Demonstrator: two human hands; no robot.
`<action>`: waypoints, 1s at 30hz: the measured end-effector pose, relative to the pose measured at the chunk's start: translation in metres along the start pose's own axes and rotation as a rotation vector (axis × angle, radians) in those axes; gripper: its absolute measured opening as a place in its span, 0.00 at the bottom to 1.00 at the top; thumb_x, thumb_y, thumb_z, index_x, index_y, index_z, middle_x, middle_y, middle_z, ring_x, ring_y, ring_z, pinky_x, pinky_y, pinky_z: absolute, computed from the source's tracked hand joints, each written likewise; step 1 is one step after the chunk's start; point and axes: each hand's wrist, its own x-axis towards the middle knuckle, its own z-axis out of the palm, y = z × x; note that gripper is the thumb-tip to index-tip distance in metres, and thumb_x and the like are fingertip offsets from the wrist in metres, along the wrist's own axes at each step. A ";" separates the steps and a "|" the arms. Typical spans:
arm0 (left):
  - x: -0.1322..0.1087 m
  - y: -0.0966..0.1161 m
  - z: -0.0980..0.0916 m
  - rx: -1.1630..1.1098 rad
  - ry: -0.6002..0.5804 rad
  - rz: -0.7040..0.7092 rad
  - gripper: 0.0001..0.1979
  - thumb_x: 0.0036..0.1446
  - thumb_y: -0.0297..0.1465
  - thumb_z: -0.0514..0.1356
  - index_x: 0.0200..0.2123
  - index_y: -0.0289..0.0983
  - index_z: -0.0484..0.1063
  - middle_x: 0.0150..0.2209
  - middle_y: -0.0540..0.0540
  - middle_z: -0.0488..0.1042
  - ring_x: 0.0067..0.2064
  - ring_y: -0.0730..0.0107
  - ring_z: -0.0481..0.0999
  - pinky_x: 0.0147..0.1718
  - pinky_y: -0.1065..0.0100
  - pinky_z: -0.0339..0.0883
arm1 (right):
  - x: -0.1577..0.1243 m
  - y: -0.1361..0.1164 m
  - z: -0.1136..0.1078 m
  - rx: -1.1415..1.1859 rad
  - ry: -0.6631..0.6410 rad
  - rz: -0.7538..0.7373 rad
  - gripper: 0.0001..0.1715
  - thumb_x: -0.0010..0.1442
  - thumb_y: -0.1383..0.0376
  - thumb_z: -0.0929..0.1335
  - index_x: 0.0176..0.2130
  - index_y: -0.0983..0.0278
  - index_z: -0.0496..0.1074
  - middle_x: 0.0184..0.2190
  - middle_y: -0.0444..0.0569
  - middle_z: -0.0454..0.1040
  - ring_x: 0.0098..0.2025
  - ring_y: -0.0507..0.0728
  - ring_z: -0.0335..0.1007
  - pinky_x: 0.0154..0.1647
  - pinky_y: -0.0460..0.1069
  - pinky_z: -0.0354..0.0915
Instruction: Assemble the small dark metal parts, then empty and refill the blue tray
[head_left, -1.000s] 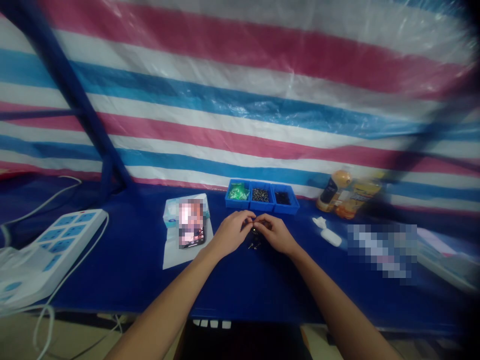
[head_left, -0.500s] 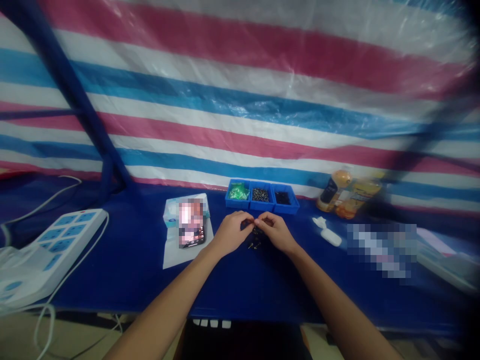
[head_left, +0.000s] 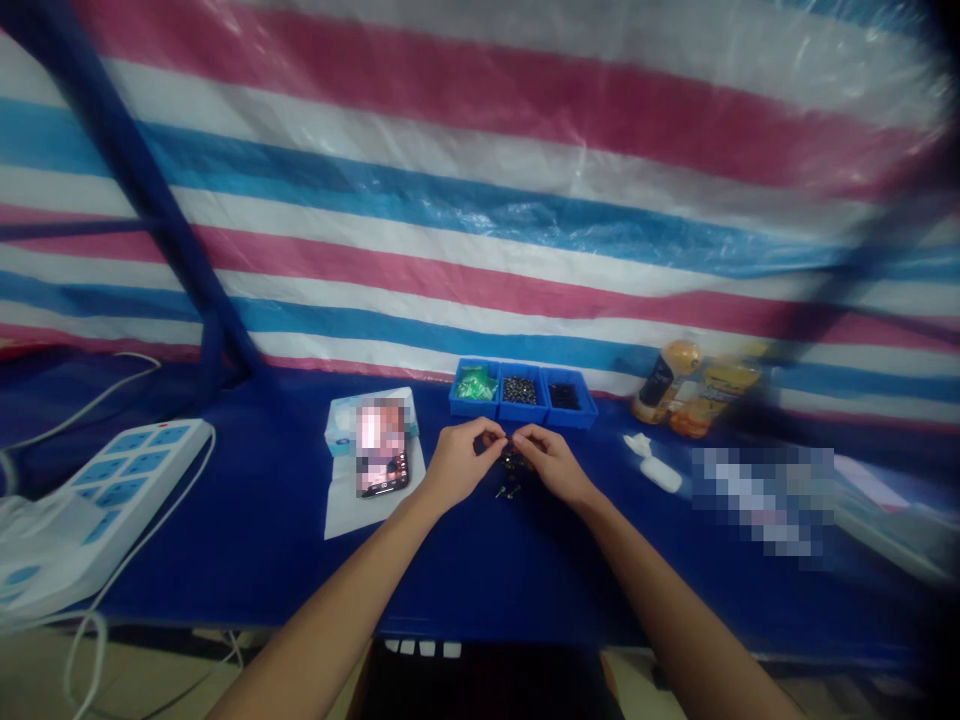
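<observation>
Over the middle of the blue table, my left hand (head_left: 466,462) and my right hand (head_left: 553,464) meet fingertip to fingertip, both pinched closed. What they grip between them is too small and dark to name. Just under the fingers lies a small pile of dark, shiny parts (head_left: 509,490). Beyond my hands stand three blue bins in a row: the left bin (head_left: 474,409) contains green packets (head_left: 477,383), the middle bin (head_left: 523,411) small metallic pieces (head_left: 519,389), and the right bin (head_left: 574,418) black pieces (head_left: 564,396).
A phone (head_left: 385,470) leans on a tissue pack (head_left: 341,428) left of my hands. Further left is a white power strip (head_left: 124,490) with cables. To the right lie a white case (head_left: 661,474), a bottle (head_left: 666,382) and a yellow pouch (head_left: 712,395). A striped sheet (head_left: 480,220) hangs behind.
My fingertips have drawn slightly apart, and the left fingers have shifted a little. Both hands stay over the same spot, and the bins and phone have not moved.
</observation>
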 end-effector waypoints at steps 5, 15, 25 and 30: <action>0.000 0.000 0.000 0.010 -0.052 0.018 0.05 0.58 0.32 0.60 0.36 0.39 0.76 0.30 0.51 0.77 0.32 0.72 0.74 0.36 0.69 0.66 | 0.000 0.002 0.001 -0.014 -0.020 0.022 0.23 0.60 0.47 0.66 0.29 0.64 0.67 0.22 0.40 0.61 0.24 0.49 0.55 0.25 0.45 0.52; -0.001 -0.001 0.004 0.061 -0.036 0.010 0.13 0.61 0.37 0.58 0.46 0.40 0.73 0.40 0.48 0.77 0.38 0.69 0.74 0.41 0.66 0.68 | 0.010 0.011 -0.021 0.250 0.343 0.148 0.19 0.54 0.51 0.70 0.28 0.64 0.66 0.21 0.41 0.64 0.19 0.47 0.56 0.20 0.44 0.50; -0.009 -0.025 0.014 0.395 -0.267 0.102 0.17 0.65 0.30 0.51 0.54 0.43 0.70 0.50 0.45 0.71 0.48 0.62 0.70 0.50 0.61 0.63 | 0.012 0.021 -0.029 0.067 0.337 0.174 0.25 0.52 0.46 0.70 0.39 0.64 0.71 0.24 0.42 0.69 0.18 0.47 0.55 0.18 0.45 0.49; -0.005 -0.028 0.020 0.494 -0.301 0.159 0.18 0.66 0.30 0.48 0.54 0.47 0.71 0.54 0.46 0.70 0.47 0.60 0.68 0.45 0.60 0.63 | 0.007 0.022 -0.016 -0.265 0.172 0.067 0.17 0.58 0.52 0.67 0.39 0.63 0.73 0.23 0.43 0.70 0.25 0.52 0.64 0.27 0.46 0.59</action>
